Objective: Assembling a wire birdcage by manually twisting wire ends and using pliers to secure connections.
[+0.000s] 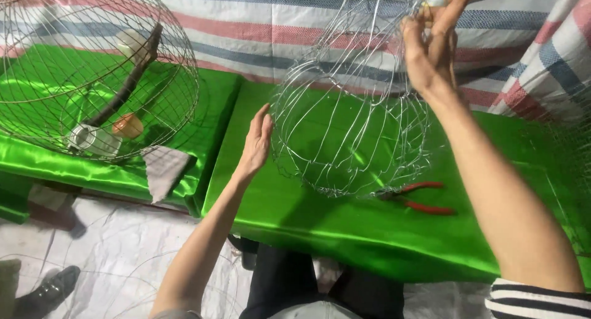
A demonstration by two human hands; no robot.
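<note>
**Wire cage frame held at two points**

Cage (pixel 92 73), finished and round, stands at far left on the tabletop (pixel 369 233), which is draped in shiny green cloth. Inside it, a dark perch runs diagonally and two small cups sit near the base. A grey cloth scrap (pixel 163 168) hangs over the tabletop edge just beside it.

Left hand (pixel 255 143) rests flat against the left side of the unfinished wire frame (pixel 351 128), fingers extended and together, not closed on any wire. This open contact appears to steady the frame against swinging.

The wire frame hangs above the green surface at centre, its rounded bottom near the cloth, its upper wires gathered toward the top right.

Right hand (pixel 431 42) is raised at upper right, fingers pinched on the gathered wires at the frame's top, carrying its weight so the body hangs free.

Red-handled pliers (pixel 418 199) lie on the tabletop below the frame, close to the right arm. A striped tarpaulin (pixel 258 23) forms the backdrop.
</note>
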